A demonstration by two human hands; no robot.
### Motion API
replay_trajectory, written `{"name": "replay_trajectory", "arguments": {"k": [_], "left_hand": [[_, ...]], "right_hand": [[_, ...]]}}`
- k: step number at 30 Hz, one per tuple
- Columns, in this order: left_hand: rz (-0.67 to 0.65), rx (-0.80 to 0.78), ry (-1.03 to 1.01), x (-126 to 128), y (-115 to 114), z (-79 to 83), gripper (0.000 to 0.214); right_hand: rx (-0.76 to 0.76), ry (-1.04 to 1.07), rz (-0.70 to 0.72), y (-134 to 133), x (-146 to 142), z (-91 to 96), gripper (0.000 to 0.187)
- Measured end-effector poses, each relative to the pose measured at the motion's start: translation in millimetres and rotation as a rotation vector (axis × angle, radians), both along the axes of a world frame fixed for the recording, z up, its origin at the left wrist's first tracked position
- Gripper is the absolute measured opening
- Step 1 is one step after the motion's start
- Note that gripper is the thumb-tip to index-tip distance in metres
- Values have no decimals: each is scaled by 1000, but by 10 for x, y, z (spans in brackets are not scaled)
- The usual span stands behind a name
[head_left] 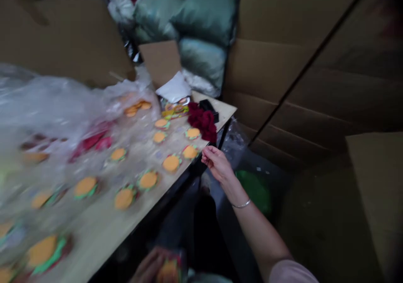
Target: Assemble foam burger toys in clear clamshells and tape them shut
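Note:
At the bottom edge, my left hand (149, 267) is closed around a toy hamburger (169, 271) with an orange bun, which seems to sit in clear packaging. Blur hides its details. My right hand (215, 162) is held out by the table's edge with thumb and fingers pinched together; whatever may be in the pinch is too small to make out. Closest to it on the table is another toy hamburger (190, 151). Several more lie spread over the tabletop (103, 237), with orange buns and green frills showing.
A heap of clear plastic bags (63, 102) covers the table's back left. Loose orange buns (137, 107), a dark red cloth (202, 121) and an open cardboard box (161, 62) lie towards the far end. Stuffed green sacks (206, 16) are stacked behind. Large cardboard (261, 64) stands at right.

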State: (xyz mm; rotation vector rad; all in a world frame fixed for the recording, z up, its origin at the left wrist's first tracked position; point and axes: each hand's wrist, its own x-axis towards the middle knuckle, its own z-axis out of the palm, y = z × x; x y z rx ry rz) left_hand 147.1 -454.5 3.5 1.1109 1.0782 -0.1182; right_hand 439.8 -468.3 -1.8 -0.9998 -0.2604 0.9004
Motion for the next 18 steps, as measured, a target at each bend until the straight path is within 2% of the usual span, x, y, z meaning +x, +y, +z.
{"name": "replay_trajectory", "arguments": {"k": [3, 4, 8, 12, 18], "left_hand": [[195, -29, -67, -418, -170, 115, 38], [234, -70, -158, -532, -198, 165, 37], [301, -151, -346, -898, -268, 378, 27], [357, -119, -361, -1183, -404, 487, 24], [447, -65, -364, -1433, -541, 468, 21]], "right_hand": [[-69, -13, 278, -158, -857, 114, 27], [-87, -26, 367, -226, -1123, 138, 26], [-126, -91, 636, -511, -1946, 216, 21], [-150, -189, 759, -669, -2352, 274, 20], [-153, -417, 827, -712, -2592, 377, 16]]}}
